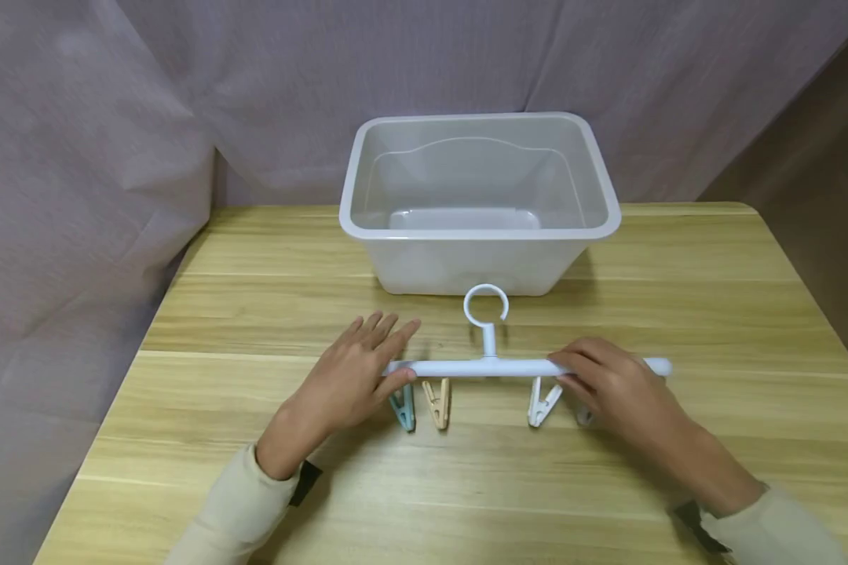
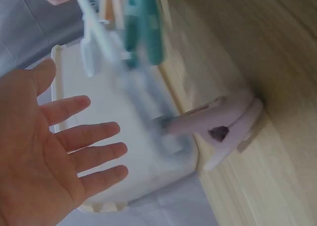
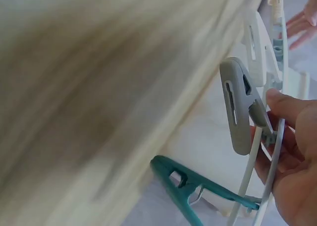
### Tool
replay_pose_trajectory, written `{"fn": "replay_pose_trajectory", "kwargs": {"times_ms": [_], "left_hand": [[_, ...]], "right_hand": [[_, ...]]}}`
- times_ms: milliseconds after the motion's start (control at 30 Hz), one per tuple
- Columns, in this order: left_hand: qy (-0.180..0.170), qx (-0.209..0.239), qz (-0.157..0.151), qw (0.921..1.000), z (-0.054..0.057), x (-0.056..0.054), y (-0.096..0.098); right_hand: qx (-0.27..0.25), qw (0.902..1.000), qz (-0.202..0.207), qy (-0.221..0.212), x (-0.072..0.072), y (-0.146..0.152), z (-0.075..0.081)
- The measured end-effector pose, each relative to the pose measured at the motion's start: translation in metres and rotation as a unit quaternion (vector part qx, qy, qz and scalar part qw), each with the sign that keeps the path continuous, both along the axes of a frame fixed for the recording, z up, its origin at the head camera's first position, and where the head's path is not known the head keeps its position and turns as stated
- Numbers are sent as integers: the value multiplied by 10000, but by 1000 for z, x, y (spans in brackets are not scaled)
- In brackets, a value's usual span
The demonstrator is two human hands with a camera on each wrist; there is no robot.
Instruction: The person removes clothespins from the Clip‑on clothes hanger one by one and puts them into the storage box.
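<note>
Clip hanger (image 1: 466,367) lies just below centre of the head view, right hand (image 1: 611,384) gripping one end and left hand (image 1: 346,377) splayed, holding nothing; apparently mid-handling, with steady right-hand support likely needed next.

1. Indoors, at a draped corner: we see a wood-grain table (image 1: 424,494) with a rounded far corner, grey-mauve fabric (image 1: 290,71) hanging in folds behind it.
2. Household goods give the scene its domestic look. We count among them a pale plastic bin (image 1: 466,267) and a pale-blue hanger (image 1: 452,368) fitted with coloured clips (image 1: 441,417).
3. A darker brown surface (image 1: 784,149) bounds the right side.
4. Whether this is a home or a recording space, we cannot tell; the fabric covers the background.
</note>
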State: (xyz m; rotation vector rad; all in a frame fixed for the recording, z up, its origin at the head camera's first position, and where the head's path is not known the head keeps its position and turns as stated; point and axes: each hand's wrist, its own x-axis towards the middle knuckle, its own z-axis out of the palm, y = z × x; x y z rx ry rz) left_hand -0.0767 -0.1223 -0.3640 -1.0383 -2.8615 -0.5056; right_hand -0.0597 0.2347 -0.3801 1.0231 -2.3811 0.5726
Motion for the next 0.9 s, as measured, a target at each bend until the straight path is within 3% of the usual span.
{"fn": "replay_pose_trajectory", "kwargs": {"times_ms": [300,567,900], "left_hand": [[259,639,-232,9974,8,0,3],[523,1303,-528,9887,17,-1,3],[607,1251,-1114,9840,26,-4,-4]], "right_hand": [[-301,9962,166,803,3,-4,28],[-858,9867,356,1336,2,-13,48],[-1035,9819,549,1489,-4,-18,54]]}}
